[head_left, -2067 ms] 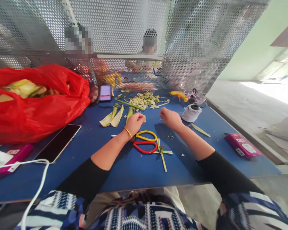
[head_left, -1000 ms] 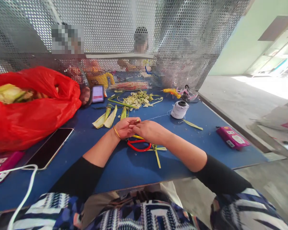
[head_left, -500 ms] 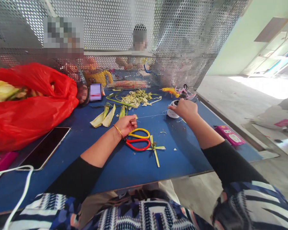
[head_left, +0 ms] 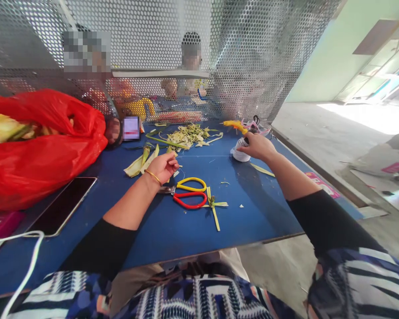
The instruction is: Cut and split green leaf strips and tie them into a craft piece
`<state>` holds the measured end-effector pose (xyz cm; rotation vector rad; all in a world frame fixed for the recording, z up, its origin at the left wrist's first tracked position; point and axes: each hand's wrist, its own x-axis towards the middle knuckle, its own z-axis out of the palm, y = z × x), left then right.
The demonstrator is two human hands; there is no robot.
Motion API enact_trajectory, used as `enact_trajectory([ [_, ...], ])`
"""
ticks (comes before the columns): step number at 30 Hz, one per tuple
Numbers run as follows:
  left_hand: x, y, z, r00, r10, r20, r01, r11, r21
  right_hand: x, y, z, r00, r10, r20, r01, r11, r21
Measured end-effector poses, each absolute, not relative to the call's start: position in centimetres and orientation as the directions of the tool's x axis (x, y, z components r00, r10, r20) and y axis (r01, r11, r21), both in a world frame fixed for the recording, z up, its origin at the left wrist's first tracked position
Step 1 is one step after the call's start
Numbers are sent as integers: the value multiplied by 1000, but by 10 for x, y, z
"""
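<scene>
Perforated metal sheeting [head_left: 159, 40] stands along the far side of your blue table [head_left: 186, 230]. Your right hand [head_left: 257, 146] is closed on the top of the white thread spool [head_left: 240, 150], on the right half of the table. A thin thread [head_left: 204, 156] runs left from it toward your left hand [head_left: 166, 167], whose fingers are curled together at the thread's end. Just nearer to you lie the scissors [head_left: 190, 193], one handle yellow, one red, with a cross of green leaf strips [head_left: 212, 201] beside them. Husk pieces [head_left: 139, 163] lie left of your left hand, and a heap of leaf scraps [head_left: 189, 135] sits beyond. Farther left are a dark phone [head_left: 63, 206] and a red plastic bag [head_left: 46, 164]; a yellow tool [head_left: 235, 126] lies beyond the spool.
</scene>
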<state>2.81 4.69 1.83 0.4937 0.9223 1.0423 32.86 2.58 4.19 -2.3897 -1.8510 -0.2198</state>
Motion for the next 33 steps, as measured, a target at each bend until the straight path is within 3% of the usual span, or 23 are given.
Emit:
enact_trajectory([
  [5, 25, 51, 17, 189, 888, -420, -505, 455, 734, 350, 30, 42, 175, 961, 212, 985, -170, -42],
  [8, 24, 52, 16, 203, 883, -424, -482, 467, 741, 336, 19, 46, 196, 918, 345, 981, -181, -73],
  [10, 24, 53, 15, 209, 881, -425, -470, 471, 746, 303, 3, 48, 102, 897, 429, 993, -65, -100],
  [11, 23, 53, 15, 209, 881, -424, -466, 471, 749, 282, -6, 48, 9, 922, 387, 993, 37, -110],
  [13, 23, 53, 14, 202, 884, -421, -465, 465, 753, 233, -26, 45, -289, 946, 146, 942, 308, -132],
  [15, 23, 53, 13, 197, 889, -414, -464, 457, 759, 189, -41, 38, -479, 876, -58, 877, 474, -74],
  [18, 22, 52, 11, 204, 893, -402, -455, 450, 768, 149, -47, 27, -488, 856, -173, 859, 506, 81],
  [22, 20, 52, 10, 237, 892, -385, -441, 452, 775, 137, -38, 21, -498, 832, -243, 828, 540, 153],
  [29, 20, 54, 12, 227, 904, -363, -432, 428, 794, 137, -38, 54, -573, 781, -249, 784, 611, 115],
  [33, 20, 52, 13, 209, 919, -335, -432, 394, 811, 166, -45, 84, -504, 831, -236, 839, 536, 97],
])
